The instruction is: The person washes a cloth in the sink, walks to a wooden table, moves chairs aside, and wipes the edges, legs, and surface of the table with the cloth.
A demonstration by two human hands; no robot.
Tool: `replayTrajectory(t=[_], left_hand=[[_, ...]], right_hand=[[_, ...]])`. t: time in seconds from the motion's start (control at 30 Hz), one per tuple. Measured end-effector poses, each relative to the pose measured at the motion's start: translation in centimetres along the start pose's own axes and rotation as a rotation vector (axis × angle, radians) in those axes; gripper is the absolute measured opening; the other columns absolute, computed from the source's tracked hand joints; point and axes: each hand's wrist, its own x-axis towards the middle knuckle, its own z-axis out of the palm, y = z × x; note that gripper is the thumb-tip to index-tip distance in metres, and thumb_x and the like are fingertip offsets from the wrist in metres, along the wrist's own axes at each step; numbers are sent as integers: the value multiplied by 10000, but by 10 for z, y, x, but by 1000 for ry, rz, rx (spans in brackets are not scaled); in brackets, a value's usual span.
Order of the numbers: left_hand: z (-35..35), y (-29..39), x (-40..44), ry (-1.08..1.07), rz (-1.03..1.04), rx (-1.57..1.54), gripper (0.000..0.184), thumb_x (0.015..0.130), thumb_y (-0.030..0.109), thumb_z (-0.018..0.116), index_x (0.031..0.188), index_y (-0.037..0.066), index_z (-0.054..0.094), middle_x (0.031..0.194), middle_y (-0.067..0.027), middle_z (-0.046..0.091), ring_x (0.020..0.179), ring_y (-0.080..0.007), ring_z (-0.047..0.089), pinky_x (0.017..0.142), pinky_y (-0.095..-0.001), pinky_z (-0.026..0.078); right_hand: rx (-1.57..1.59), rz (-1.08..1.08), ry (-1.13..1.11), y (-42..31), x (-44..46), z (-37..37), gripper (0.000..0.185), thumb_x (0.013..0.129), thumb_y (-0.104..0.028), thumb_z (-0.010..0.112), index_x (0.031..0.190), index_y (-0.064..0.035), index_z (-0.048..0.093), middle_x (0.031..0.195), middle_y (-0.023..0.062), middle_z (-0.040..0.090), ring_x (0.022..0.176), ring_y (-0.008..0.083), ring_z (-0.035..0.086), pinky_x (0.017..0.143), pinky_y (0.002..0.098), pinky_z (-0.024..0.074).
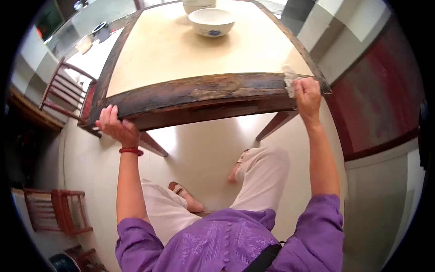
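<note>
A wooden table (pixel 181 93) with a dark, worn frame and a pale yellow top (pixel 181 50) stands in front of me. At its near left corner rests my left hand (pixel 118 126), fingers stretched over the edge and holding nothing. It wears a red bracelet. Near the right end of the front rail, my right hand (pixel 307 96) is closed around a crumpled, pale cloth (pixel 289 80). Part of the cloth sticks out beyond the fist and lies against the rail; the rest is hidden in the hand.
A white bowl (pixel 212 22) with a blue motif stands toward the far side, with more bowls (pixel 198 4) behind it. A wooden chair (pixel 68 90) is at the table's left, another chair (pixel 59 211) lower left. A dark red panel (pixel 380 90) flanks the right.
</note>
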Motion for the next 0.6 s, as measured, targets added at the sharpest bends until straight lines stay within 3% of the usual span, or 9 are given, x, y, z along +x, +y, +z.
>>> replayTrajectory(t=[0.13, 0.2, 0.33, 0.43, 0.6], left_hand=[[-3, -3, -2, -51, 6, 5, 370, 921, 261, 393, 1224, 77, 504, 1233, -110, 536, 1220, -292, 460, 1098, -478, 175], [-7, -1, 2, -75, 11, 35, 355, 930, 230, 381, 1229, 77, 496, 1245, -113, 544, 1224, -291, 468, 1091, -481, 201], [-5, 5, 2, -61, -48, 8, 362, 902, 234, 400, 1209, 74, 504, 1242, -110, 533, 1233, -287, 444, 1108, -477, 165], [-3, 9, 3, -28, -75, -23, 368, 878, 246, 419, 1196, 80, 505, 1212, -105, 527, 1219, -298, 438, 1102, -487, 151], [-6, 2, 1, -66, -55, -31, 383, 864, 238, 447, 1208, 78, 499, 1222, -110, 517, 1220, -307, 437, 1099, -494, 160]], right_hand=[[73, -112, -129, -20, 3, 7, 246, 904, -190, 585, 716, -40, 529, 729, 118, 502, 745, 306, 475, 699, 410, 387], [121, -25, -105, 12, 1, 0, 210, 905, -178, 581, 747, -41, 560, 756, 106, 510, 779, 272, 480, 702, 389, 388], [-147, 79, -88, 52, -1, -15, 217, 912, -213, 584, 802, -27, 595, 781, 111, 545, 756, 290, 488, 708, 392, 402], [38, 31, -67, 6, 5, 8, 245, 908, -216, 586, 754, -27, 559, 747, 115, 515, 742, 289, 479, 697, 395, 398], [148, -180, -211, -135, 23, 50, 224, 868, -179, 605, 715, -36, 522, 727, 127, 497, 730, 321, 474, 690, 424, 395]])
